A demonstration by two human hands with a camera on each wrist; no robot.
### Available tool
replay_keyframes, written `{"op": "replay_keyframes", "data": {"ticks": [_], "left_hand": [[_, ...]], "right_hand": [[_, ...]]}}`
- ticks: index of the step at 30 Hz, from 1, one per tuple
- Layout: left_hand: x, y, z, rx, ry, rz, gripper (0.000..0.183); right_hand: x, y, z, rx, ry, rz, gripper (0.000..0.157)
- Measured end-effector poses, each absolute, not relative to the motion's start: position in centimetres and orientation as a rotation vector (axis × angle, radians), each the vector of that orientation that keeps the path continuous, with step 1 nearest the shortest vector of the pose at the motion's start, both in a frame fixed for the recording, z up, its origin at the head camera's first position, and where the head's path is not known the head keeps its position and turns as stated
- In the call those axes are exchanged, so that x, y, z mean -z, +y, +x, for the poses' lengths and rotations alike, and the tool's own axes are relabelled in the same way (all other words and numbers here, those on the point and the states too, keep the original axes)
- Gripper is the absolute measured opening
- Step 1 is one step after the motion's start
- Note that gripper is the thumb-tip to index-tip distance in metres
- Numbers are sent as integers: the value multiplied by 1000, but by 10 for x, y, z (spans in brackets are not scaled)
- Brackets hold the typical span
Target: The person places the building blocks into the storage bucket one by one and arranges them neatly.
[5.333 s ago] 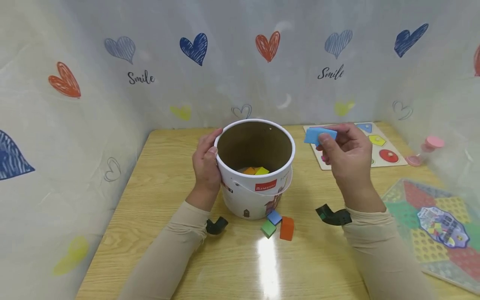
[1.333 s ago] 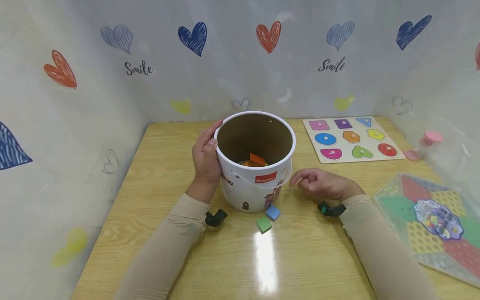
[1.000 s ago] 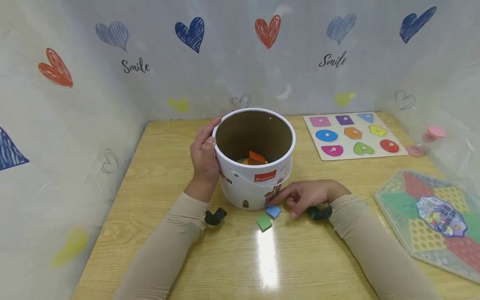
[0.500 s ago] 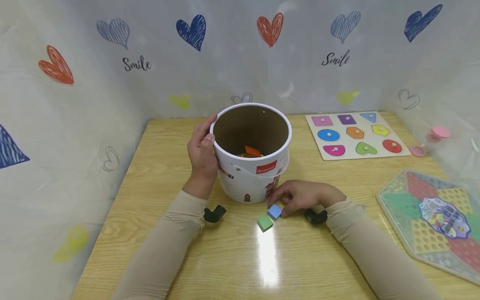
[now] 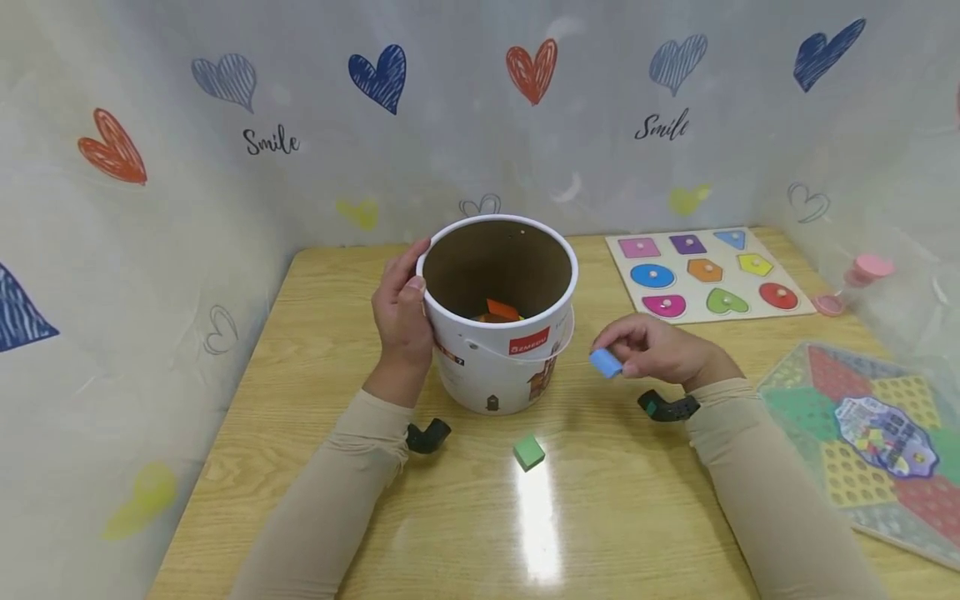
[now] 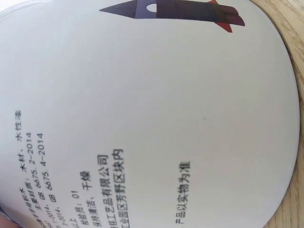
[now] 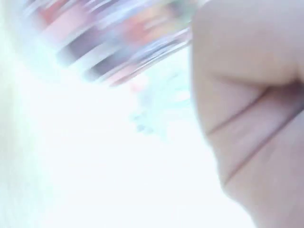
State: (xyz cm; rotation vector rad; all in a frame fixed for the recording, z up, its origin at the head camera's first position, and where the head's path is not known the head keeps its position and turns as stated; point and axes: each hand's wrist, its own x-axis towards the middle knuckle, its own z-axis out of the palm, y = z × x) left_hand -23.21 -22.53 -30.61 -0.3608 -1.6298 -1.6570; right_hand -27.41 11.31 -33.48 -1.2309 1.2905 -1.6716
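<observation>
A white bucket (image 5: 480, 367) with a thin handle stands on the table, and my left hand (image 5: 405, 321) grips its left rim, thumb outside. Inside it lie an orange block (image 5: 502, 310) and other blocks, partly hidden by the wall. To the right of the bucket, my right hand (image 5: 660, 350) pinches a small blue block (image 5: 606, 362) above the table. A green block (image 5: 528, 452) rests on the table in front of the bucket. The bucket's printed side (image 6: 156, 104) fills the left wrist view. The right wrist view is blurred and overexposed, with part of the right hand (image 7: 256, 104) showing.
A shape puzzle board (image 5: 705, 312) lies at the back right, with a pink-ended sand timer (image 5: 855, 283) beside it. A hexagonal game board (image 5: 802, 450) lies at the right edge. A patterned curtain (image 5: 450, 150) hangs behind the wooden table (image 5: 315, 333).
My right hand has picked up the blue block from beside the green one and lifted it up and right. Earlier, the orange block went from the table into the bucket. My left hand stays on the rim.
</observation>
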Motion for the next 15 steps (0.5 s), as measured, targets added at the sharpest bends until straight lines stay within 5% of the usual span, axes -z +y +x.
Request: {"op": "replay_keyframes", "data": {"ticks": [7, 15], "left_hand": [[308, -228, -232, 1655, -1636, -354, 52], [310, -225, -230, 1702, -1628, -321, 52]], "right_hand": [[278, 81, -254, 2248, 926, -1147, 33], [260, 44, -241, 2345, 1345, -934, 36]]}}
